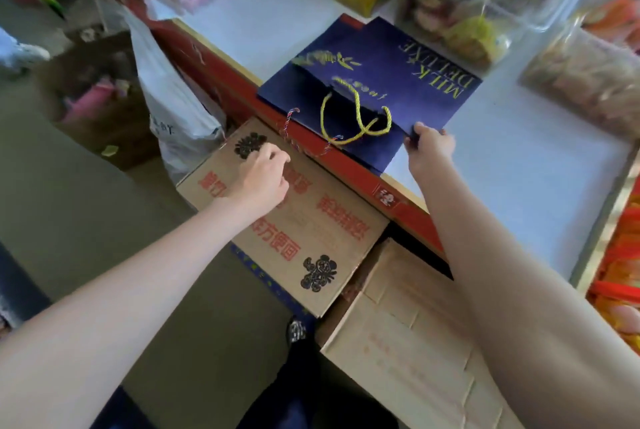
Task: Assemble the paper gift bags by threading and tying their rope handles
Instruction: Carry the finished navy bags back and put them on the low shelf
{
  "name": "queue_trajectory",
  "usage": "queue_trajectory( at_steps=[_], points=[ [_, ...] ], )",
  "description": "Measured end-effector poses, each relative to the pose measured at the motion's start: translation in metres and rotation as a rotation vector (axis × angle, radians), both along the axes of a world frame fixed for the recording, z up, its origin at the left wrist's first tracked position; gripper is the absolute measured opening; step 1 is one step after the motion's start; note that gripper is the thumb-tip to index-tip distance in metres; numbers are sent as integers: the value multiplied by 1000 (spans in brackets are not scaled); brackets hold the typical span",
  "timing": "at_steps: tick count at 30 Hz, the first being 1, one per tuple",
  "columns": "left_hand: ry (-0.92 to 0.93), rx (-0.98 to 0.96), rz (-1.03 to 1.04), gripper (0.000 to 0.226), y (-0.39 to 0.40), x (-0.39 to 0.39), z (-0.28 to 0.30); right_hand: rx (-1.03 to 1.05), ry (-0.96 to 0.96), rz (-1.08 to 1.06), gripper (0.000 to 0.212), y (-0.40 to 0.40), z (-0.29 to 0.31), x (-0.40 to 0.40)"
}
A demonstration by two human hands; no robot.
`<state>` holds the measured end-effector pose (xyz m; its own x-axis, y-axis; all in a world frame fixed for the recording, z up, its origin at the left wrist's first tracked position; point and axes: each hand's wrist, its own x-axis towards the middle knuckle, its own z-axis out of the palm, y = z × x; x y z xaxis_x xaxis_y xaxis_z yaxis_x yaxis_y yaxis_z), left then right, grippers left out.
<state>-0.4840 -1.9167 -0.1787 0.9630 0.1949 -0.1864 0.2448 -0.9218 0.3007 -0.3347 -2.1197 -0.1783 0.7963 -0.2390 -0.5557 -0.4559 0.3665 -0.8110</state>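
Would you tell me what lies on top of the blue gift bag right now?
A yellow rope handle lies looped on the blue gift bag; the right hand pinches its near corner. Whatever lies beneath the bag is covered.

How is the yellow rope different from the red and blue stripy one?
The yellow rope is thick, one colour, and loops over the navy gift bag. The red-and-blue cord is thinner, twisted in several colours, and hangs off the table's red edge beside the bag. Neither hand holds either one. Both are twisted cords.
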Motion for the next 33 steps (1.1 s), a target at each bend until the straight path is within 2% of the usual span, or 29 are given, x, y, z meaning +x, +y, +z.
queue_trajectory(
  at_steps=[1, 3, 6, 8, 9, 11, 14, 19, 23, 24, 25, 28, 30, 33],
  points=[
    [-20, 1, 12, 40, 0, 5, 1, 79, -53, -26, 28, -2, 7, 5],
    [-73, 13, 34, 44, -2, 18, 4, 80, -102, -2, 26, -3, 16, 9],
    [-131, 11, 64, 49, -4, 33, 4, -156, -21, 196, 24, -1, -7, -3],
    [-91, 11, 62, 50, -5, 38, -4, -349, 103, 370, 23, 1, -31, -14],
    [-69, 17, 55, 50, -5, 38, -7, -435, 156, 417, 29, 3, -39, -17],
    [-61, 14, 50, 49, -3, 39, -13, -452, 201, 397, 54, 11, -42, -13],
    [-104, -19, 100, 48, 2, 36, -16, -326, 216, 261, 57, 30, -34, 5],
    [-392, 1, 199, 41, 14, 20, 1, -199, -72, 214, 60, 39, -4, -7],
    [-646, -37, 419, 36, -14, -2, 45, -200, -300, 423, 69, -18, 16, -61],
    [-639, -59, 530, 36, -24, -10, 53, -198, -327, 484, 68, -35, 21, -74],
    [-548, -89, 665, 37, -34, -22, 56, -175, -353, 525, 67, -52, 27, -87],
    [-186, -353, 1019, 49, -61, -63, 52, -93, -464, 609, 66, -96, 47, -110],
    [-214, -602, 1128, 55, -84, -103, 52, -110, -571, 671, 68, -122, 64, -125],
    [-457, -728, 1256, 45, -133, -167, 58, -173, -709, 749, 74, -168, 91, -170]
  ],
)
